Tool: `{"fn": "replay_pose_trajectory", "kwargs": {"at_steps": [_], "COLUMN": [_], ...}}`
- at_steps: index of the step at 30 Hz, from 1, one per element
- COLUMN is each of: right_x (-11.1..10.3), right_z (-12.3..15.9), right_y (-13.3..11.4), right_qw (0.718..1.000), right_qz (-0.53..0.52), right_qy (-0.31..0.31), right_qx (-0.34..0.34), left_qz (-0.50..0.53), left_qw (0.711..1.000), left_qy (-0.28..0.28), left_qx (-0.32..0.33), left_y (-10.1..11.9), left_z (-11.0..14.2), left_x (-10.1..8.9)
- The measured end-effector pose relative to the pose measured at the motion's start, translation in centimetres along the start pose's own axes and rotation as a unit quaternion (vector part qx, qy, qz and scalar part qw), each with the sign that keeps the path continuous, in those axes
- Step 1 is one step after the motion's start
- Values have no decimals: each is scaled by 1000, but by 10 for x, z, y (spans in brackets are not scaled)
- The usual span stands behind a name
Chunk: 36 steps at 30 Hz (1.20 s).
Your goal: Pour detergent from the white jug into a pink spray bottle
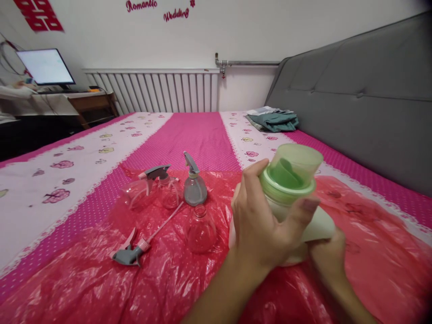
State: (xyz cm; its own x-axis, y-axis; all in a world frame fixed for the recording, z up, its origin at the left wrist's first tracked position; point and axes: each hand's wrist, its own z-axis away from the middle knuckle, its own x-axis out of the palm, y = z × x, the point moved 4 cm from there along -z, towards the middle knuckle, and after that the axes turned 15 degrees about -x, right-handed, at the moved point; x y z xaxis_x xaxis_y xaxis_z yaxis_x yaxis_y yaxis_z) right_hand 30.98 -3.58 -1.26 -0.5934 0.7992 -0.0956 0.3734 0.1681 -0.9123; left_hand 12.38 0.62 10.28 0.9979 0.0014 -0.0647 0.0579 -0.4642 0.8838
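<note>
Apparently the bottle [286, 191] sits between both grips [259, 211] [327, 256].

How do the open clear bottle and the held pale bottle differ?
The clear bottle stands on the red plastic sheet; both hands hold the pale bottle. The clear bottle is small and transparent, the pale bottle large and opaque. The clear bottle's neck is open; the pale bottle has a green top. Neither carries a sprayer.

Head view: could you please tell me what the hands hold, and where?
A pale bottle: left hand gripping near its green cap, right hand at its lower side.
</note>
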Motion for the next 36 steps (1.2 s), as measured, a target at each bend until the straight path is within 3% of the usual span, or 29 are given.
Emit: {"fn": "replay_pose_trajectory", "kwargs": {"at_steps": [3, 10, 16, 21, 25, 31, 36], "right_x": [0, 2, 0, -2, -1, 2, 1], "right_z": [0, 0, 0, 0, -2, -4, -2], "right_y": [-1, -2, 5, 11, 10, 2, 3], "right_qw": [1000, 999, 999, 999, 1000, 999, 999], "right_qz": [-3, -32, -32, -25, -28, -34, -27], "right_qy": [2, 10, 9, 7, -4, -27, -29], "right_qx": [5, 28, 26, 26, 13, 14, 8], "left_qz": [10, -17, -44, -49, -26, -21, -76], "left_qw": [1000, 998, 997, 997, 997, 992, 993], "left_qy": [-7, 53, 41, 53, 76, 124, 81], "left_qx": [-3, -8, 39, 14, -8, 24, 38], "left_y": [-5, -2, 9, 7, 4, 6, 9], "left_z": [3, 1, -4, 0, 1, 3, -1], "left_x": [1, 3, 4, 8, 11, 9, 7]}}
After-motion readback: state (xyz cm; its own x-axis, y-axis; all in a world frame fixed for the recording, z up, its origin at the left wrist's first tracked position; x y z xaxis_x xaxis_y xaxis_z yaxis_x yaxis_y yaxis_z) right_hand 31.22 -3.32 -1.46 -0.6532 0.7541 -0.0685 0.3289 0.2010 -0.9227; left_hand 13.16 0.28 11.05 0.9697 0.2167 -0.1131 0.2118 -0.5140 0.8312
